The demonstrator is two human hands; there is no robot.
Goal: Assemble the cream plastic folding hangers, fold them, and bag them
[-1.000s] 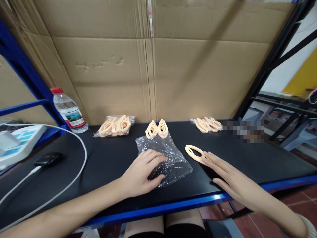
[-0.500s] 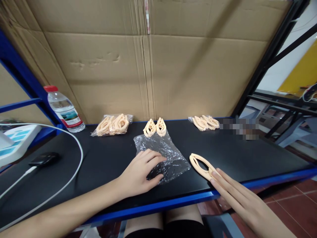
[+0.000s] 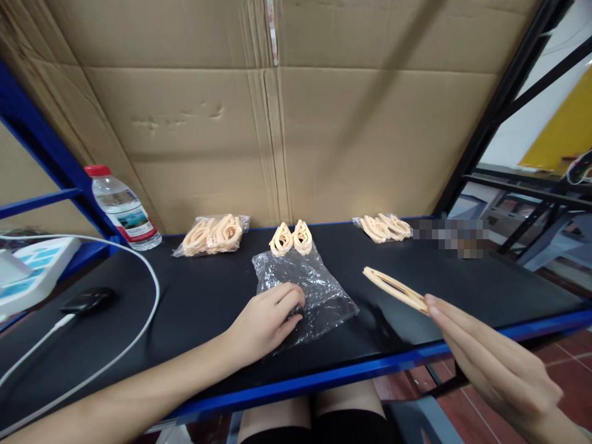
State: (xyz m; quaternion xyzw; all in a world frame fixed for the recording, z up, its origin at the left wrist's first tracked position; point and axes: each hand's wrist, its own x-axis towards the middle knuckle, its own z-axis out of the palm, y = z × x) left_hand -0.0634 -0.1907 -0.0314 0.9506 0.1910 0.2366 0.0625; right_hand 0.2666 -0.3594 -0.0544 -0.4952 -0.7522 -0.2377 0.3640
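My left hand [image 3: 266, 319] rests on a clear plastic bag [image 3: 314, 290] lying on the black table [image 3: 194, 308], fingers curled onto the bag's near edge. My right hand [image 3: 494, 364] is raised off the table at the right, its fingertips pinching the end of a peach-coloured plastic clip [image 3: 393, 288], which hangs tilted above the surface. A small stack of the same clips [image 3: 291, 239] sits at the far end of the bag.
Two filled bags of clips lie at the back, one left [image 3: 213, 234] and one right [image 3: 383, 227]. A water bottle [image 3: 121, 208], a white cable [image 3: 139, 277] and a black phone [image 3: 87, 300] are at the left. Cardboard [image 3: 296, 123] walls the back.
My right hand drew the loose clip toward the table edge, then lifted it off the surface. The left hand's fingers curled tighter on the plastic bag.
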